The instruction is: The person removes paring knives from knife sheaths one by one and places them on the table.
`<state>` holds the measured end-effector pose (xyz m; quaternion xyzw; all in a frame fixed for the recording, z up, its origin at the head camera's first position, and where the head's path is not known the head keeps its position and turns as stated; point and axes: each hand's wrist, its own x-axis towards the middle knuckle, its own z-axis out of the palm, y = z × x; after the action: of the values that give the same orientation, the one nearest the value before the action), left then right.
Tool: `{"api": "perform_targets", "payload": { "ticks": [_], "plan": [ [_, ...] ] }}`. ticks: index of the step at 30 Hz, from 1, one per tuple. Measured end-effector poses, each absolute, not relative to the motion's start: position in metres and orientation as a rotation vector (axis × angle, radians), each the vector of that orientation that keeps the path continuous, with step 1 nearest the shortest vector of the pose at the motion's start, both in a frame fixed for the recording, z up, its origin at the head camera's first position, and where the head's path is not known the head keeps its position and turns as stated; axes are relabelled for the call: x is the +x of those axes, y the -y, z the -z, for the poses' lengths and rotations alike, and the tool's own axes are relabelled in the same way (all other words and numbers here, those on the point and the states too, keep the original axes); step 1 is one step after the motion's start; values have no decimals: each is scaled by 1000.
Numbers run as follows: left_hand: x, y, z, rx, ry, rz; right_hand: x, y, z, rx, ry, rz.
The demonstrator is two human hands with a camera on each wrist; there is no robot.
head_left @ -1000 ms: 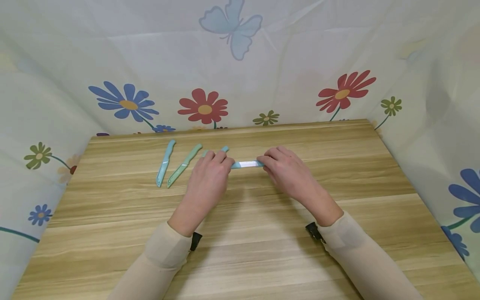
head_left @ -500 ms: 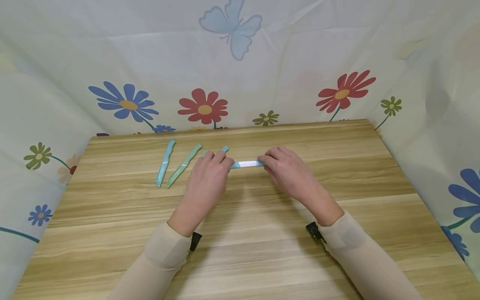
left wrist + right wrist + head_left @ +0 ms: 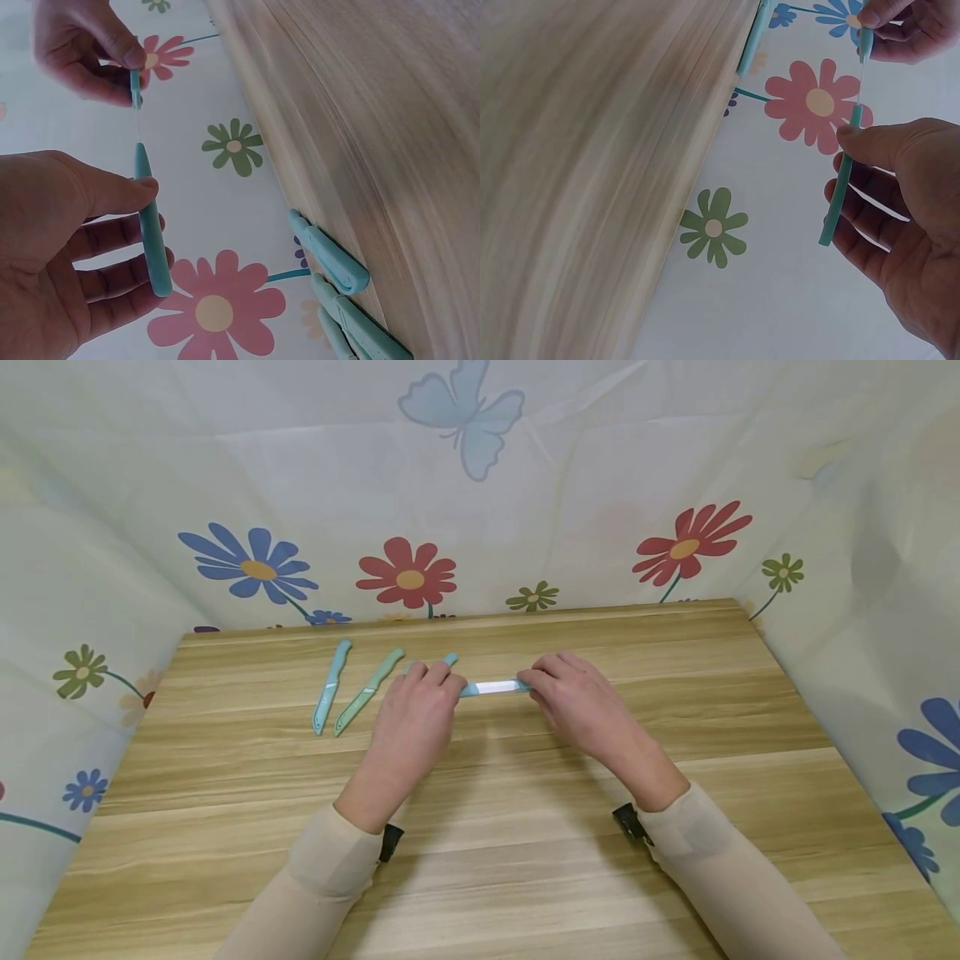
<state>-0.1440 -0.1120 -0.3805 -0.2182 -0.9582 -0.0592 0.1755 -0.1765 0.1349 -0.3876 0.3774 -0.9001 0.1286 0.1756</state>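
Observation:
A small paring knife with a light-blue handle (image 3: pixel 154 251) is held level between both hands, above the table. My left hand (image 3: pixel 416 714) pinches the handle between thumb and fingers. On the other side, my right hand (image 3: pixel 583 706) grips the light-blue blade sheath (image 3: pixel 838 196). A bright stretch of blade (image 3: pixel 497 687) shows between handle and sheath, its tip end hidden inside the sheath. To the left lie a sheathed blue knife (image 3: pixel 327 697) and a sheathed green knife (image 3: pixel 367 692). Behind my left hand, a blue end piece (image 3: pixel 450 658) peeks out, mostly hidden.
Everything lies on a wood-grain table (image 3: pixel 495 877). A white curtain (image 3: pixel 570 493) printed with flowers and a butterfly stands along the table's back and both sides. Black wrist-camera mounts (image 3: pixel 632 822) stick out from the sleeve cuffs.
My right hand has shifted very slightly to the right with the sheath, and a little more blade shows. My left hand has edged slightly left. The knives on the table have stayed put.

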Motion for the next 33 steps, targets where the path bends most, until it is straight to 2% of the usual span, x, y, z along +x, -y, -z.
{"api": "perform_targets", "payload": {
  "ticks": [33],
  "plan": [
    [-142, 112, 378, -583, 2753, 144, -177, -138, 386, 1047, 2566, -343]
  ]
}}
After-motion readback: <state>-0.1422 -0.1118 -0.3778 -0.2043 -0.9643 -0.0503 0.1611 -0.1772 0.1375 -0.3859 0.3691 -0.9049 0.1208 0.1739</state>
